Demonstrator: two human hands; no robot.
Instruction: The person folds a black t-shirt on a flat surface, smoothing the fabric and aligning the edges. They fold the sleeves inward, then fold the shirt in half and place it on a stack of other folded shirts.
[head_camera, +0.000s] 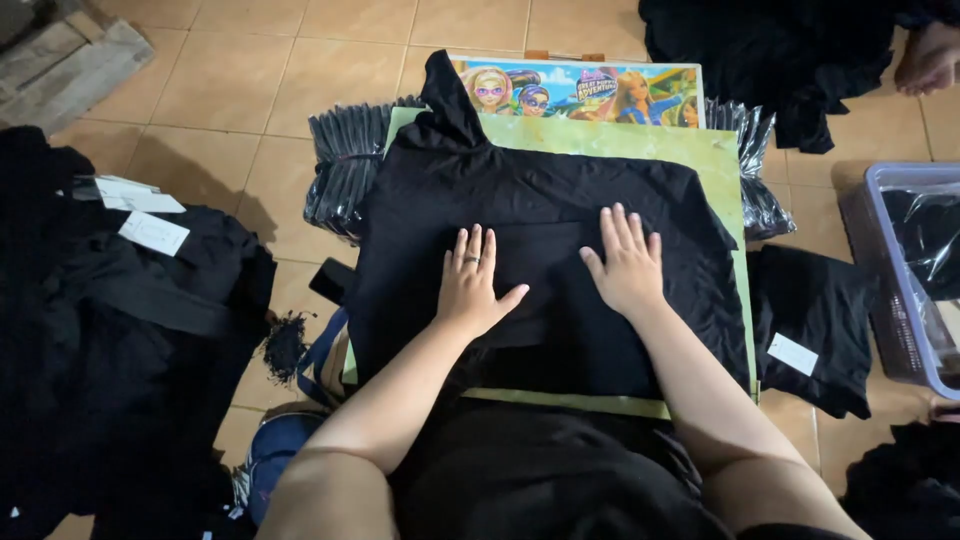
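A black garment (540, 220) lies spread over a small green table (700, 160) in front of me. My left hand (472, 285) presses flat on the cloth near its middle, fingers apart, with a ring on one finger. My right hand (628, 262) lies flat on the same cloth a little to the right, fingers spread. Neither hand grips anything. A sleeve or corner of the garment (447, 100) points away toward the far edge.
A heap of black garments with white tags (120, 300) fills the floor at left. Bagged black garments (345, 165) stack beside the table. A folded black piece with a tag (810, 325) and a lilac plastic basket (885, 300) sit right. Another person's foot (930, 60) shows top right.
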